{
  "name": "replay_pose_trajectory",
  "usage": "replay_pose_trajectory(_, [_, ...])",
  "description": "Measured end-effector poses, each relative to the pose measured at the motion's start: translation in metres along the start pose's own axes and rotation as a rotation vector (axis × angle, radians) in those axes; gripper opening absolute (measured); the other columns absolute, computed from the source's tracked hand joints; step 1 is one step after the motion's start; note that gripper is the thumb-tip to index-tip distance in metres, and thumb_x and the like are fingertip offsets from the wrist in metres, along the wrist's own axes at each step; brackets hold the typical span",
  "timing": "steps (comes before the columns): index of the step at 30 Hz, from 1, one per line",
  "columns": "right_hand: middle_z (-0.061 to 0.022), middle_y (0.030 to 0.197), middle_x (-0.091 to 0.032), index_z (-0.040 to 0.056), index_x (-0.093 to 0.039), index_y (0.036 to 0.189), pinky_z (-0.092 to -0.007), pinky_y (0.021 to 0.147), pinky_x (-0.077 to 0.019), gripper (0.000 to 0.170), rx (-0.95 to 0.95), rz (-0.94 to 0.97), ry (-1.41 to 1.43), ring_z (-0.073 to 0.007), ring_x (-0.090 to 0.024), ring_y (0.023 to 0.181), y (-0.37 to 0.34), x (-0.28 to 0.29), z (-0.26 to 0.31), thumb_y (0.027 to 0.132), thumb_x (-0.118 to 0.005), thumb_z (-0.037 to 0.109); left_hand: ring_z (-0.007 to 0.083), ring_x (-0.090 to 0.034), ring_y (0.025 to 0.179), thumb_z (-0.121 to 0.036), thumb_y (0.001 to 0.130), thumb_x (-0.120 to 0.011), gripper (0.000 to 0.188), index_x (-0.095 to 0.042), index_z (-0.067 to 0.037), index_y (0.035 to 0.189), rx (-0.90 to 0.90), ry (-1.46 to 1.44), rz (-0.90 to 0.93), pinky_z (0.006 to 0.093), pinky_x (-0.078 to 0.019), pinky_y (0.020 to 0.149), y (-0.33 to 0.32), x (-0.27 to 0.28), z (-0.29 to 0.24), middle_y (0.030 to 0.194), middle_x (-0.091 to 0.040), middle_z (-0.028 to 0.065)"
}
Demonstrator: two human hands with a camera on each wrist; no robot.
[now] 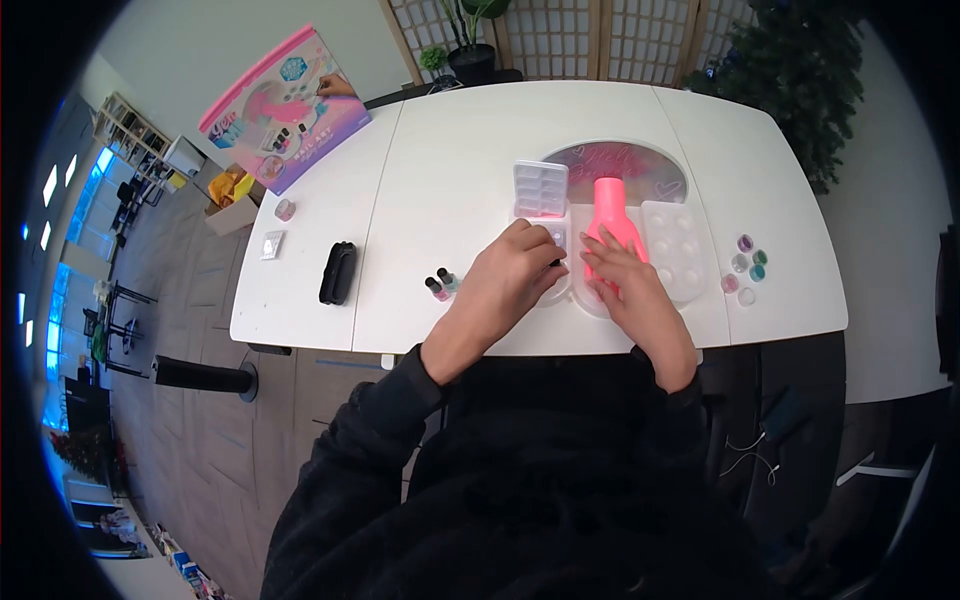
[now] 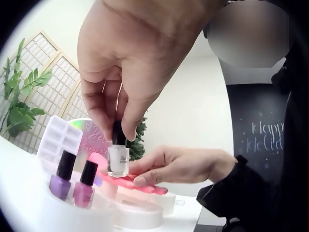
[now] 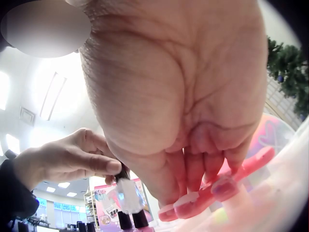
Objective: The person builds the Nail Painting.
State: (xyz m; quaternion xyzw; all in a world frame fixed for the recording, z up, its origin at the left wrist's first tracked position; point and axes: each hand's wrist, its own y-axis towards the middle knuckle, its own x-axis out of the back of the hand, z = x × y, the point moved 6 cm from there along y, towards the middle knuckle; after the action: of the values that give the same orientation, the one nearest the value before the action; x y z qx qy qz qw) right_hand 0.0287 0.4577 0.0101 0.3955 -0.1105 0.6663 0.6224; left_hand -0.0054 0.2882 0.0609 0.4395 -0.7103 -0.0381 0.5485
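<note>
1. Left hand [image 1: 505,275]: pinches the black cap of the polish bottle [image 2: 118,162] between thumb and fingers.
2. Bottle position: suspended roughly upright near the pink model hand [image 1: 609,205], beside a purple bottle [image 2: 61,182] and a pink bottle [image 2: 84,191].
3. Right hand [image 1: 637,290]: fingers spread, resting on the model hand without gripping.
4. Worktop [image 1: 450,150]: small jars [image 1: 740,263] lie at right.
</note>
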Motion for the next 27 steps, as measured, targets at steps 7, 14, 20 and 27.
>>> replay_pose_trajectory(7, [-0.0162, 0.147, -0.062, -0.0049, -0.072, 0.121, -0.0479, 0.124, -0.0338, 0.027, 0.000, -0.006, 0.000, -0.0332, -0.046, 0.149, 0.000, 0.000, 0.001, 0.096, -0.066, 0.000, 0.0274, -0.064, 0.097, -0.009, 0.077, -0.085, 0.020, -0.077, -0.004, 0.095, -0.036, 0.135, 0.050, 0.0407, -0.0526, 0.081, 0.001, -0.022, 0.015, 0.095, -0.070, 0.0059])
replay_pose_trajectory(14, [-0.0164, 0.146, -0.062, -0.0046, -0.072, 0.122, -0.0483, 0.124, -0.0341, 0.027, 0.006, -0.007, -0.028, -0.0327, -0.046, 0.149, 0.001, 0.001, 0.001, 0.096, -0.065, 0.000, 0.0259, -0.064, 0.100, -0.012, 0.077, -0.085, 0.029, -0.076, -0.007, 0.104, 0.023, 0.172, 0.103, 0.0399, -0.0494, 0.084, -0.001, -0.025, 0.013, 0.099, -0.069, 0.0037])
replay_pose_trajectory(20, [-0.0162, 0.146, -0.062, -0.0048, -0.071, 0.122, -0.0484, 0.124, -0.0341, 0.027, 0.007, -0.009, -0.012, -0.0329, -0.046, 0.149, 0.000, -0.001, 0.000, 0.096, -0.065, 0.000, 0.0250, -0.064, 0.101, -0.013, 0.075, -0.086, 0.031, -0.075, -0.009, 0.104, 0.016, 0.223, 0.130, 0.0396, -0.0482, 0.083, -0.005, -0.032, 0.021, 0.101, -0.068, 0.0029])
replay_pose_trajectory(27, [-0.0157, 0.147, -0.062, -0.0047, -0.071, 0.123, -0.0485, 0.124, -0.0330, 0.028, 0.020, 0.004, -0.063, -0.0332, -0.045, 0.149, 0.000, 0.001, 0.002, 0.096, -0.066, 0.001, 0.0238, -0.064, 0.101, -0.014, 0.076, -0.086, 0.033, -0.074, -0.010, 0.107, 0.070, 0.241, 0.153, 0.0399, -0.0474, 0.083, -0.007, -0.032, 0.027, 0.102, -0.068, 0.0022])
